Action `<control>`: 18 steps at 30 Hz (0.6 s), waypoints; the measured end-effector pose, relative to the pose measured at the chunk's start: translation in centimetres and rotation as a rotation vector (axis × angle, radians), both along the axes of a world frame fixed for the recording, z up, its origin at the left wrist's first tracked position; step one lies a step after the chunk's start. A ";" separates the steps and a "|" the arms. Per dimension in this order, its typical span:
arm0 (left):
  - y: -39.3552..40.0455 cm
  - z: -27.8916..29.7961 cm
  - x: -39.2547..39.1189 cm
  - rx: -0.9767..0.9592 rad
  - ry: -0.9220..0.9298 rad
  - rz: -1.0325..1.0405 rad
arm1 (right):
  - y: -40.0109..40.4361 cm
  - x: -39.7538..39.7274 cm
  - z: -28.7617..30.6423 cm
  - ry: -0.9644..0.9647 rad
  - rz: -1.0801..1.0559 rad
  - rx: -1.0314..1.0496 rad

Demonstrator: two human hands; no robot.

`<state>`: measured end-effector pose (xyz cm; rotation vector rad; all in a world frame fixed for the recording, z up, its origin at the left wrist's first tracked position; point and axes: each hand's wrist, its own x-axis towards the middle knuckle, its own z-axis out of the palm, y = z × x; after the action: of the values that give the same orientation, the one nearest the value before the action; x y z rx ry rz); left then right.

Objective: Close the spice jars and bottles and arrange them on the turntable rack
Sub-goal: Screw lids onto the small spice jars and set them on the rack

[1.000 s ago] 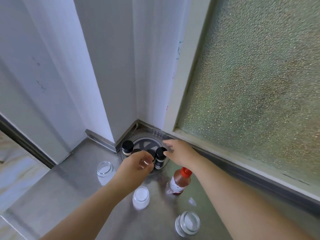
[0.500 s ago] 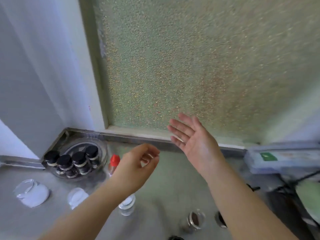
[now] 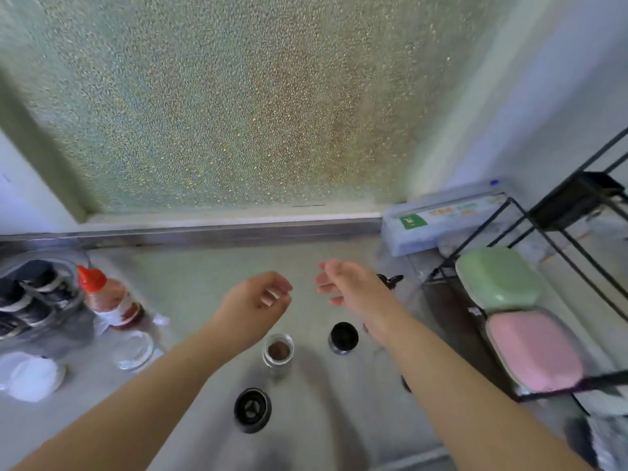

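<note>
The turntable rack sits at the far left with several black-capped spice jars on it. Beside it stands a red-capped sauce bottle. In the middle of the steel counter an uncapped glass jar of brown spice stands upright, with a black lid to its right and another black lid in front. My left hand hovers above the open jar, fingers loosely curled, holding nothing. My right hand hovers above the black lid, fingers spread and empty.
Clear glass jars and a white lid lie at the left. A black wire rack at the right holds a green box and a pink box. A plastic-wrapped box rests against the frosted window.
The view has swung right, away from the turntable. Both hands left the rack's jars and moved right and down over the open spice jar and the black lids.
</note>
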<state>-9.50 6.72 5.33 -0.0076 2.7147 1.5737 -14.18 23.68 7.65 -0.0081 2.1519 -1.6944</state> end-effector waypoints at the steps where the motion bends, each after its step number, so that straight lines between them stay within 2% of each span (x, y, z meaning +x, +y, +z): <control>1: 0.1 -0.2 0.0 0.004 -0.005 0.012 | 0.0 0.1 -0.3 -0.002 0.015 0.004; 10: -1.1 -1.3 1.4 -0.025 -0.040 0.113 | -0.8 0.3 -1.6 -0.017 0.181 0.060; 18: -3.3 -3.2 4.7 -0.085 -0.193 0.158 | -1.9 1.5 -3.8 -0.032 0.338 0.175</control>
<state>-4.77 3.44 2.11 -0.3624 2.6828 1.4066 -12.72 21.73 3.80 -0.2776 2.1247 -1.3064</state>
